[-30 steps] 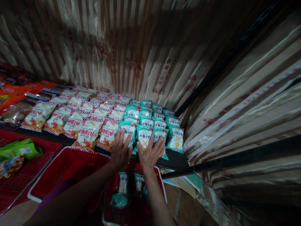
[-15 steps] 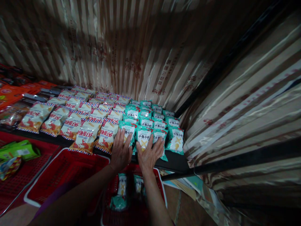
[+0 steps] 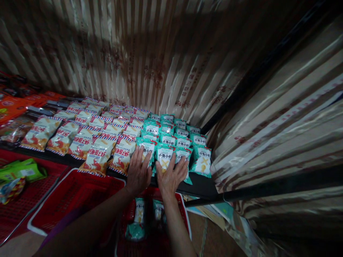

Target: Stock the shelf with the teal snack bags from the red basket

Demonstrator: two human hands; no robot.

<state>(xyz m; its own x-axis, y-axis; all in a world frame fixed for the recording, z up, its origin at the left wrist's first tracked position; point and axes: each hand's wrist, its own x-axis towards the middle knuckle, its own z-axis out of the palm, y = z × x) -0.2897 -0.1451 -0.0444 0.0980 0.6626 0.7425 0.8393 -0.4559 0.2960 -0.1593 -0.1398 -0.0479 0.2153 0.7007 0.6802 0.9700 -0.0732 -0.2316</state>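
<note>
My left hand lies with fingers apart on the lower part of a teal-and-white snack bag in the front row. Spread fingers of my right hand rest across two more teal bags beside it, one of them a snack bag with yellow sticks printed on it. Behind these, several matching bags stand in tilted rows on the black shelf. To the left of my hands are rows of white-and-orange snack bags with striped edges.
Below the shelf, a red basket with a white rim holds a few teal bags. Another red basket sits to its left, and green packets lie farther left. A dark post and patterned sheeting bound the back and right.
Both hands stay on the front teal bags with almost no movement. The teal bags at the right appear shifted very slightly rightward in view.
</note>
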